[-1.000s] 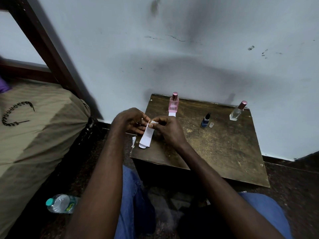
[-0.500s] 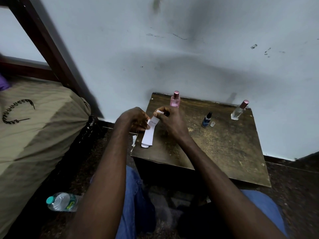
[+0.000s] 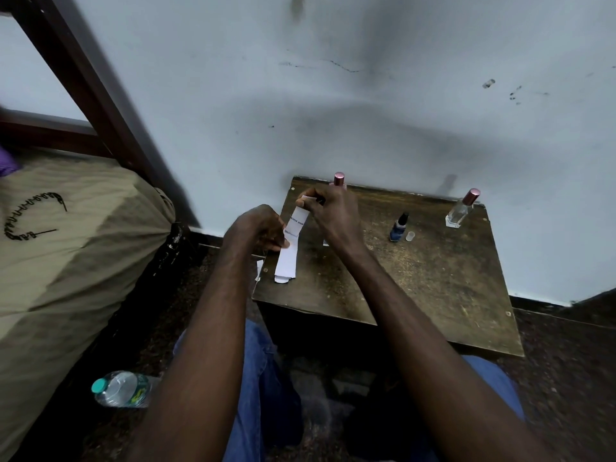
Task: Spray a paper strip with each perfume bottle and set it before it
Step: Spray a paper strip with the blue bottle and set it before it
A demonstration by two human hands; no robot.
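A small wooden table (image 3: pixel 433 295) stands against the wall. My right hand (image 3: pixel 330 211) pinches the top end of one white paper strip (image 3: pixel 297 221) and lifts it up off a stack. My left hand (image 3: pixel 258 228) holds down that stack of paper strips (image 3: pixel 286 261) at the table's left edge. Behind my right hand stands a pink bottle; only its rose cap (image 3: pixel 339 178) shows. A small blue bottle (image 3: pixel 398 228) stands mid-table with its clear cap (image 3: pixel 410 236) beside it. A clear bottle with a rose cap (image 3: pixel 461 210) stands at the back right.
A plastic water bottle (image 3: pixel 121 390) lies on the dark floor at the lower left. A large khaki bag (image 3: pixel 66 248) fills the left side under a dark wooden frame (image 3: pixel 83 81). My knees in blue jeans (image 3: pixel 263 388) sit in front of the table.
My right hand has risen and moved back toward the pink bottle, pulling one strip up off the stack. My left hand has stayed on the stack.
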